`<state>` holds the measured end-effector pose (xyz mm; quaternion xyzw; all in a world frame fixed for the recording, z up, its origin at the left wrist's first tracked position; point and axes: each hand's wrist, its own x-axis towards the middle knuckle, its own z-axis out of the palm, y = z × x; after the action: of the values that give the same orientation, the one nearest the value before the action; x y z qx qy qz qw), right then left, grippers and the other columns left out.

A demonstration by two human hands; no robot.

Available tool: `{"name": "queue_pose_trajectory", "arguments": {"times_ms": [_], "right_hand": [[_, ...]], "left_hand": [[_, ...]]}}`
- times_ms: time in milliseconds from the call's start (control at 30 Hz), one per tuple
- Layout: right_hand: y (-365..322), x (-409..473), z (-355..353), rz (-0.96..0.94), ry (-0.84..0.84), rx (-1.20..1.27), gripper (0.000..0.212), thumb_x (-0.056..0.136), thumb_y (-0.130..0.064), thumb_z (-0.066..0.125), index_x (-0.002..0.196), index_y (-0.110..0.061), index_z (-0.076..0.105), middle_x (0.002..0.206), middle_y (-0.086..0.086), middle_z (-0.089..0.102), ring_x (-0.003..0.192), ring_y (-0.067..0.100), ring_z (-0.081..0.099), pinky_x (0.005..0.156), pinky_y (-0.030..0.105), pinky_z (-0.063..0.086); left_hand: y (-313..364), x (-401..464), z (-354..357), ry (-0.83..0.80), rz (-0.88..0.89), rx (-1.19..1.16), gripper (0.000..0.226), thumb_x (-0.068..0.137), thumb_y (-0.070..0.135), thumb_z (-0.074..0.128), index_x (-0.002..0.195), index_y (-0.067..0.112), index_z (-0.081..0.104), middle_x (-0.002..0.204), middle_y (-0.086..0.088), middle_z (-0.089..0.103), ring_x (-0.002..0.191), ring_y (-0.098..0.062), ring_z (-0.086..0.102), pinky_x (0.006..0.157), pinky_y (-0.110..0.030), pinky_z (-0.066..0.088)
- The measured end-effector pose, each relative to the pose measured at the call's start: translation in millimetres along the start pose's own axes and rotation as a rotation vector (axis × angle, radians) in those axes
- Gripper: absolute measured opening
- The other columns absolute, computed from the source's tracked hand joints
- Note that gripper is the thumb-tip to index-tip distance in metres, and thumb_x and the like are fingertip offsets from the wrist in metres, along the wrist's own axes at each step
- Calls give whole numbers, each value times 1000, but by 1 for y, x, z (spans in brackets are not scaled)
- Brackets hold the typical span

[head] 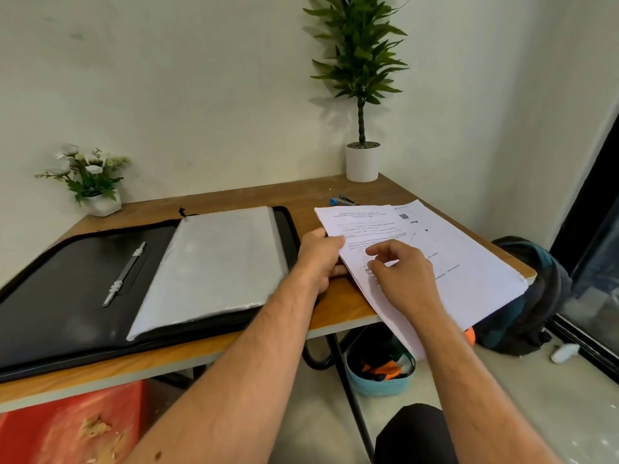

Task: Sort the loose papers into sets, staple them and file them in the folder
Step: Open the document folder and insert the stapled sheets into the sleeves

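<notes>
While the left hand (320, 259) pinches the papers' (469, 262) edge, the half-curled right hand (402, 279) rests atop them.

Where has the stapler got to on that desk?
The blue stapler lies at the far right of the table, just behind the stack of papers and in front of the white plant pot.

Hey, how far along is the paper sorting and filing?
Early. Done: the folder lies open. In hand: the left hand grips the loose papers while the right hand rests on top. Left: stapling, as the stapler sits untouched, and filing.
</notes>
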<state>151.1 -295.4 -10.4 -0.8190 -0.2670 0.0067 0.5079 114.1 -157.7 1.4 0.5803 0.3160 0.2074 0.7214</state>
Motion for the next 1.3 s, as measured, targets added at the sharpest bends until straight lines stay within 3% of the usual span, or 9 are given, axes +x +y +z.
{"name": "queue_pose_trajectory", "arguments": {"times_ms": [200, 400, 467, 567, 700, 800, 900, 1133, 1300], "right_hand": [[-16, 10, -13, -173, 157, -52, 23, 92, -21, 68, 108, -37, 64, 107, -15, 61, 103, 11, 55, 91, 33, 49], [-41, 25, -20, -271, 284, -264, 35, 92, -29, 66, 126, -32, 58, 132, -3, 46, 127, 19, 34, 96, 34, 36], [-48, 26, -13, -191, 196, -127, 42, 90, -34, 68, 131, -33, 56, 129, -6, 52, 119, 14, 48, 91, 27, 40], [-63, 24, 0, 29, -214, 341, 39, 91, -36, 69, 129, -29, 62, 104, -9, 73, 83, 9, 72, 67, 20, 52], [-55, 15, 37, 172, -552, 499, 25, 93, -29, 68, 118, -25, 65, 100, 3, 78, 89, 26, 76, 82, 44, 60], [-46, 10, 55, 181, -577, 465, 26, 94, -27, 68, 120, -22, 65, 99, -1, 78, 85, 22, 76, 70, 36, 60], [-41, 10, 60, 139, -548, 412, 17, 94, -28, 68, 111, -27, 67, 88, -10, 77, 74, 13, 75, 53, 22, 55], [-40, 5, 66, 80, -495, 310, 14, 91, -24, 72, 103, -30, 67, 91, -13, 75, 74, 8, 74, 59, 22, 56], [-35, 4, 69, 43, -455, 325, 19, 91, -22, 72, 110, -26, 68, 101, -8, 76, 79, 8, 74, 68, 27, 58]], "left_hand": [[8, -5, -37, 34, 136, -150, 26, 102, 7, 53, 123, 17, 65, 102, 0, 78, 92, -18, 76, 77, -39, 62], [34, -24, -120, 103, 268, -170, 26, 100, 3, 50, 116, 13, 68, 108, -5, 77, 105, -29, 71, 88, -44, 58], [36, -26, -151, 130, 292, -195, 28, 101, 4, 49, 122, 11, 66, 115, -8, 75, 112, -31, 69, 97, -48, 54], [34, -32, -185, 178, 316, -257, 31, 102, 5, 47, 127, 14, 64, 121, -9, 73, 114, -30, 68, 95, -47, 55], [32, -40, -206, 266, 221, -262, 22, 105, 15, 48, 117, 14, 65, 116, -14, 74, 104, -32, 72, 92, -51, 55], [32, -48, -206, 339, 92, -204, 19, 102, 24, 56, 111, 12, 68, 92, -9, 79, 83, -27, 76, 75, -40, 59], [24, -53, -204, 302, 81, -138, 19, 101, 23, 59, 111, 11, 70, 94, -8, 79, 87, -27, 76, 76, -39, 58], [15, -71, -194, 321, 179, -219, 17, 102, 21, 54, 107, 17, 70, 99, -8, 78, 97, -33, 74, 92, -56, 56], [8, -84, -187, 204, 181, -309, 28, 104, 28, 52, 129, 24, 62, 113, -9, 76, 103, -34, 72, 89, -57, 57]]}}
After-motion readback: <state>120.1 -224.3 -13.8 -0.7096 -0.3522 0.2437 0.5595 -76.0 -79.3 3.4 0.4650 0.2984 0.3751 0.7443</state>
